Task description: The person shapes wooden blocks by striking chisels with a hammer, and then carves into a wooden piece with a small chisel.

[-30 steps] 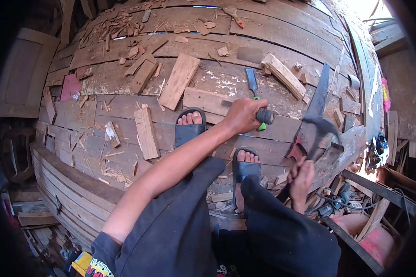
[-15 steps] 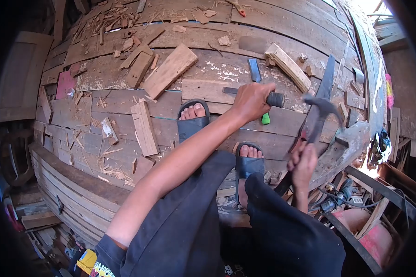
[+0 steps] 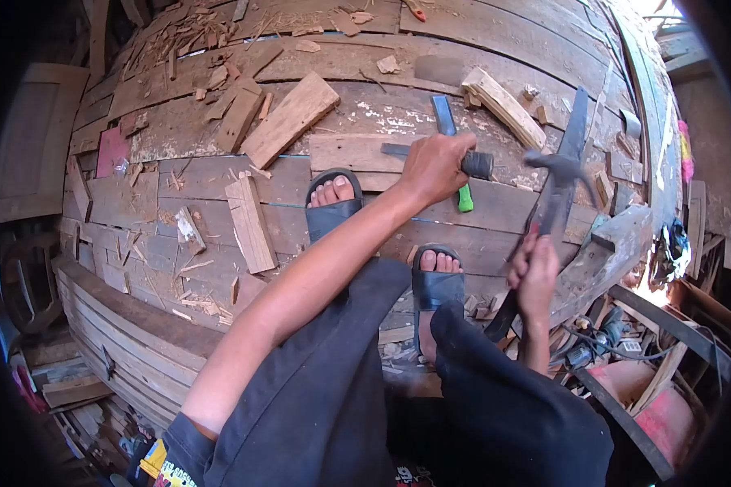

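Observation:
My left hand [image 3: 435,169] is wrapped round a chisel held almost level. Its flat blade [image 3: 394,150] points left over a plank [image 3: 345,152], and the dark ringed handle end [image 3: 478,165] sticks out to the right. Whether the blade tip touches the wood I cannot tell. My right hand [image 3: 536,272], closed on the shaft, holds a claw hammer [image 3: 562,169] with its head raised right of the chisel's butt. A second chisel with a blue blade [image 3: 444,114] and green handle [image 3: 464,199] lies beyond my left hand. Under the hammer lies a handsaw [image 3: 575,126].
Loose wood blocks [image 3: 291,120] and a short board [image 3: 250,223] lie on the plank floor [image 3: 284,191] among chips. Another block [image 3: 505,107] lies at the upper right. My sandalled feet [image 3: 334,203] stand close to the plank. A power tool with cables [image 3: 581,353] sits at lower right.
The hammer in my right hand has risen slightly. My left hand keeps its hold on the chisel at the plank; the whole view has shifted a little.

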`<state>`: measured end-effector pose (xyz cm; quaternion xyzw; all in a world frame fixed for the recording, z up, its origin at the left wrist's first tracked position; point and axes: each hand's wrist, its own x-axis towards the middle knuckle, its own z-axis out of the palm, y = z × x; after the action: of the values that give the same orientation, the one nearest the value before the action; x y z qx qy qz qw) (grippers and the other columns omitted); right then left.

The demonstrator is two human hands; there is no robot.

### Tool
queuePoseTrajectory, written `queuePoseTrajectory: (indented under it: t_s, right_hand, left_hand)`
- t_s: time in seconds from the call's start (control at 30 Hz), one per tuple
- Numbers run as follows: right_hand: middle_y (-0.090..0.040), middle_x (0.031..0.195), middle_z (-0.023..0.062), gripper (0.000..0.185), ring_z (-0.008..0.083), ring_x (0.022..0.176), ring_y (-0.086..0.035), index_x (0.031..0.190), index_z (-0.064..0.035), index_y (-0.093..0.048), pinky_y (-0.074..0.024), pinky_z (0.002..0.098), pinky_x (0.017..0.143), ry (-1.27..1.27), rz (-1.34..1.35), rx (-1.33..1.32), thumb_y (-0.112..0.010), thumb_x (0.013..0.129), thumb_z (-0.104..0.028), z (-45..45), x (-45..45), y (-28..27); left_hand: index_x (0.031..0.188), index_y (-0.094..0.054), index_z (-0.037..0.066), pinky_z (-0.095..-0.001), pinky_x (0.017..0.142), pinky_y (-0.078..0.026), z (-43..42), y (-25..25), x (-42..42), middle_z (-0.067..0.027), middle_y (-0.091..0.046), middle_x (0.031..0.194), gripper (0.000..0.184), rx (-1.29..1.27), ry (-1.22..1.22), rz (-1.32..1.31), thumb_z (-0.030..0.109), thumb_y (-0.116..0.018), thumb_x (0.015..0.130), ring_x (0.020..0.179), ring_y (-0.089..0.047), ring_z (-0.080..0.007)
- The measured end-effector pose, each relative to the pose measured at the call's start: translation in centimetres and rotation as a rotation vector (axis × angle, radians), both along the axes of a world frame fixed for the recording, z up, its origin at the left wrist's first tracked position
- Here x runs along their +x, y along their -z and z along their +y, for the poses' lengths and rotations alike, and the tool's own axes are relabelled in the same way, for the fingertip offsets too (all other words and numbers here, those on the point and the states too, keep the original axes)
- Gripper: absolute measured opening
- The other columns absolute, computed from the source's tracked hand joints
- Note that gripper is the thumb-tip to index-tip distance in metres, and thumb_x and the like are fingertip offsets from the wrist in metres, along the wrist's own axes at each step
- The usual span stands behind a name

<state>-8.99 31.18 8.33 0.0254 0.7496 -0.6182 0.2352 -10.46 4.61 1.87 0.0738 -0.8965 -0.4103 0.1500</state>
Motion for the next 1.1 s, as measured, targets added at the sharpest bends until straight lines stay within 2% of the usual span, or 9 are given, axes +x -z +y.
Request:
queuePoseTrajectory:
  t_s: [0.2,0.3,0.37,0.4,0.73,0.77,0.83,0.9,1.1]
  right_hand:
    - [-0.043,0.069,-0.0032,0.042,0.0071,0.049,-0.037,0.101,-0.0105,-0.048,-0.0341,0.0240,0.044,0.307,0.255,-0.379,-0.037,0.116,-0.048,0.5,-2.8,-2.9]
    - [-0.042,0.068,-0.0036,0.041,0.0071,0.049,-0.038,0.098,-0.0099,-0.047,-0.0349,0.0244,0.044,0.307,0.233,-0.193,-0.036,0.116,-0.046,-2.7,0.7,0.9]
    - [-0.041,0.067,-0.0039,0.041,0.0069,0.050,-0.038,0.099,-0.0090,-0.048,-0.0352,0.0246,0.044,-0.202,0.049,0.129,-0.037,0.117,-0.044,-3.0,1.4,1.2]
    - [-0.040,0.068,-0.0040,0.041,0.0066,0.051,-0.037,0.100,-0.0083,-0.050,-0.0355,0.0250,0.045,-0.162,-0.083,0.053,-0.038,0.116,-0.044,-2.3,0.9,0.3]
    - [-0.041,0.068,-0.0029,0.042,0.0067,0.048,-0.037,0.104,-0.0108,-0.048,-0.0347,0.0238,0.041,0.316,0.255,-0.326,-0.037,0.116,-0.050,-2.3,-1.4,-1.1]
    - [-0.041,0.068,-0.0030,0.041,0.0069,0.047,-0.039,0.103,-0.0101,-0.048,-0.0361,0.0248,0.042,0.313,0.182,-0.215,-0.037,0.116,-0.048,-3.6,-0.2,-0.3]
    - [-0.041,0.067,-0.0036,0.041,0.0072,0.048,-0.041,0.101,-0.0096,-0.049,-0.0374,0.0259,0.042,-0.233,0.059,0.108,-0.038,0.116,-0.047,-4.1,0.4,0.8]
    - [-0.042,0.066,-0.0043,0.042,0.0072,0.048,-0.041,0.100,-0.0092,-0.050,-0.0381,0.0263,0.043,-0.166,-0.127,0.080,-0.040,0.116,-0.046,-3.3,-1.0,-1.3]
    - [-0.039,0.066,-0.0042,0.045,0.0052,0.048,-0.039,0.099,-0.0133,-0.046,-0.0351,0.0238,0.041,0.251,0.182,-0.178,-0.035,0.115,-0.054,-1.9,-3.9,-4.3]
  left_hand:
    - [0.094,-0.064,0.008,-0.0539,0.069,-0.052,-0.1,-0.4,-0.1,-0.0192,-0.070,0.079,0.024,-0.031,0.001,-0.044,0.010,-0.078,0.075,0.083,-0.070,-0.0445]
    - [0.094,-0.064,0.007,-0.0540,0.069,-0.052,-0.1,-0.4,-0.2,-0.0194,-0.070,0.078,0.024,-0.009,-0.011,-0.026,0.010,-0.078,0.075,0.082,-0.069,-0.0448]
    - [0.094,-0.064,0.007,-0.0541,0.069,-0.052,-0.5,-0.3,-0.1,-0.0194,-0.070,0.078,0.024,-0.026,-0.014,-0.034,0.010,-0.078,0.075,0.082,-0.069,-0.0449]
    - [0.094,-0.064,0.007,-0.0542,0.069,-0.052,-0.5,-0.3,0.0,-0.0194,-0.070,0.078,0.024,-0.034,-0.011,-0.038,0.010,-0.077,0.075,0.082,-0.069,-0.0449]
    - [0.099,-0.065,0.009,-0.0554,0.071,-0.053,-0.9,-0.9,-0.6,-0.0197,-0.071,0.079,0.027,0.021,-0.077,0.010,0.006,-0.075,0.075,0.083,-0.070,-0.0460]
    - [0.099,-0.064,0.009,-0.0555,0.071,-0.053,-1.0,-1.0,-0.6,-0.0197,-0.071,0.079,0.027,0.028,-0.077,0.004,0.006,-0.075,0.075,0.084,-0.069,-0.0461]
    - [0.099,-0.064,0.008,-0.0558,0.071,-0.052,-1.1,-0.9,-0.7,-0.0198,-0.071,0.080,0.027,0.018,-0.079,-0.014,0.005,-0.075,0.075,0.084,-0.069,-0.0461]
    - [0.098,-0.063,0.008,-0.0559,0.072,-0.052,-1.2,-0.8,-0.6,-0.0199,-0.070,0.080,0.027,-0.019,-0.077,-0.045,0.005,-0.075,0.075,0.085,-0.069,-0.0460]
    - [0.090,-0.060,0.006,-0.0565,0.073,-0.053,-1.2,-1.0,-0.6,-0.0196,-0.070,0.078,0.022,-0.001,-0.086,-0.027,0.003,-0.074,0.073,0.084,-0.070,-0.0455]
